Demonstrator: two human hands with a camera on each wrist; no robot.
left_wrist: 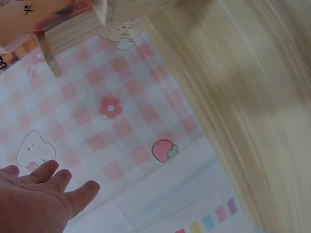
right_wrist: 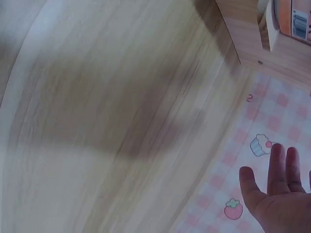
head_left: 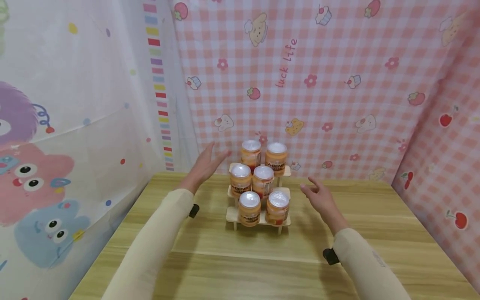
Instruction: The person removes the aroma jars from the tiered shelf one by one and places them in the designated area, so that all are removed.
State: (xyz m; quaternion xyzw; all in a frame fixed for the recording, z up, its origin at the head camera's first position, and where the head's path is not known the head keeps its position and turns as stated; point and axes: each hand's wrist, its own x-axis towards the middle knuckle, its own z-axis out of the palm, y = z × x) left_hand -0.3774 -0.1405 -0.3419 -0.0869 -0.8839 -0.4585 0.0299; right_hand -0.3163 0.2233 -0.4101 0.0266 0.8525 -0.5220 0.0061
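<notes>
A three-tier wooden stand [head_left: 233,215] is on the table, with orange jars in pairs on its steps. A jar [head_left: 250,155] and another jar [head_left: 276,160] occupy the top tier; the middle tier bears a jar [head_left: 240,183] and a jar [head_left: 263,184]. On the lowest step are a jar [head_left: 249,210] and a jar [head_left: 277,210]. All have clear, shiny lids. My left hand [head_left: 206,163] hovers left of the upper tiers, fingers extended, holding nothing. To the right of the stand, my right hand [head_left: 321,198] is held apart from it, fingers loose, nothing in them.
The wood-grain table [head_left: 240,266] ends at a pink checked cloth [head_left: 330,100] hanging behind the stand. A white cartoon-printed curtain [head_left: 93,137] hangs at the left, and a cherry-printed cloth [head_left: 446,166] at the right. Each wrist carries a small black device.
</notes>
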